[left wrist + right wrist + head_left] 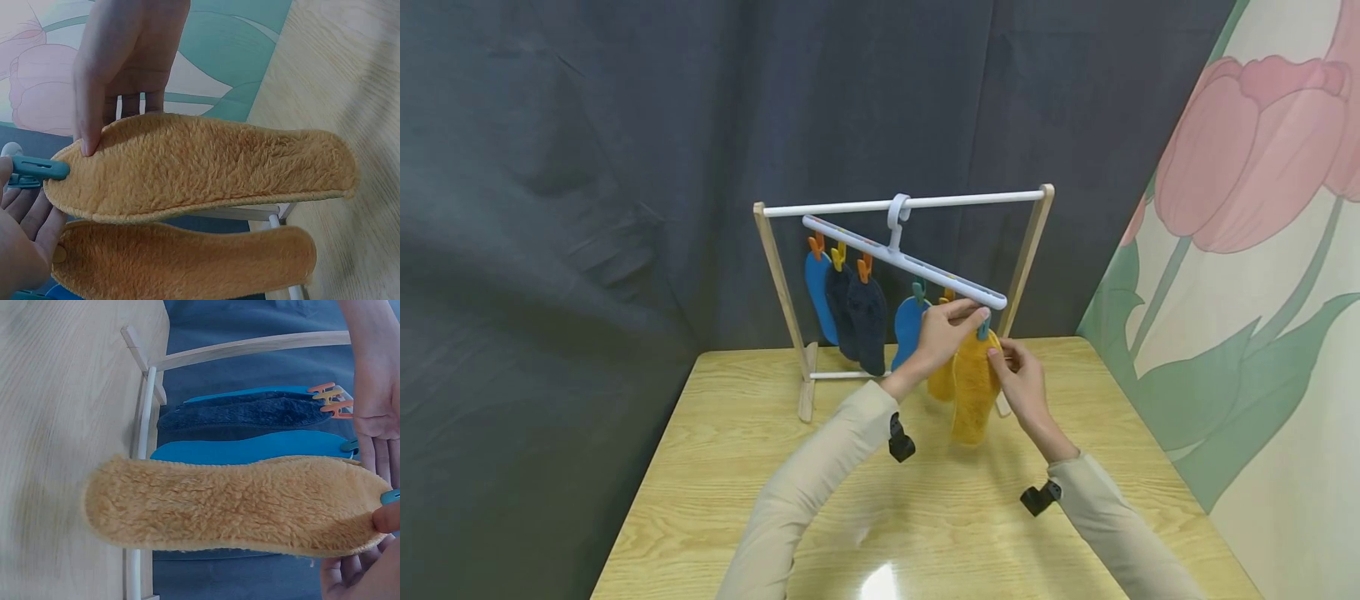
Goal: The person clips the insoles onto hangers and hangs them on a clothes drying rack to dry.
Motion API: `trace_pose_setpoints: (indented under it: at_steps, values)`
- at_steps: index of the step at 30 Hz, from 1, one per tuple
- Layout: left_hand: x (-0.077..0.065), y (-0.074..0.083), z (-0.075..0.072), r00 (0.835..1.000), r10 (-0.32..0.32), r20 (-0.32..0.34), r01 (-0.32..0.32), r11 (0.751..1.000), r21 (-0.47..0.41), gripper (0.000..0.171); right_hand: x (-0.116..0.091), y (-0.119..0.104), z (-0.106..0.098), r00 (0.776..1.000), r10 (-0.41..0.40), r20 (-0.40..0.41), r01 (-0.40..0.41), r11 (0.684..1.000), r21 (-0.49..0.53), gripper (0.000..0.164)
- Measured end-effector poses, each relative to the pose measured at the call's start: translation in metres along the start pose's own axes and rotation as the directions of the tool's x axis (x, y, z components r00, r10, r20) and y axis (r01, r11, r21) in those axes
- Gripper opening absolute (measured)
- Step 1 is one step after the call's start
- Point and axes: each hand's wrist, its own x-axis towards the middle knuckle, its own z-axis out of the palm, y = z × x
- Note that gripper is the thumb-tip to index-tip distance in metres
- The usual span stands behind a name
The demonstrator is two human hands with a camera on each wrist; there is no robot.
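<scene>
A fuzzy yellow insole (pixel 975 400) hangs toe end up at the right end of a pale lilac clip hanger (pixel 917 267). My left hand (pixel 942 335) pinches the teal clothespin (pixel 40 169) that grips its top edge. Lower on the same insole, my right hand (pixel 1024 382) holds the upper side edge, thumb on the fuzzy face and fingers behind, as the left wrist view shows. Just behind hangs a second yellow insole (pixel 187 262), partly covered by the front one. Beside my left hand is a blue insole (pixel 250 448) on another teal clothespin.
The hanger's hook sits over the white top bar (pixel 827 207) of a wooden rack (pixel 785 287). At its left end, orange and yellow clothespins (pixel 865 268) hold dark blue insoles (pixel 869 329) and a blue insole (pixel 818 292). A dark curtain stands behind the wooden table (pixel 722 492).
</scene>
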Motion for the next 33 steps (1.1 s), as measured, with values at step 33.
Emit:
trace_pose_setpoints:
  at_steps: [33]
  values:
    - [-0.03, -0.017, -0.052, 0.989, 0.049, 0.137, -0.022, 0.981, -0.194, 0.026, 0.029, 0.028, -0.009, 0.986, -0.045, -0.159, 0.034, 0.997, -0.073, 0.032]
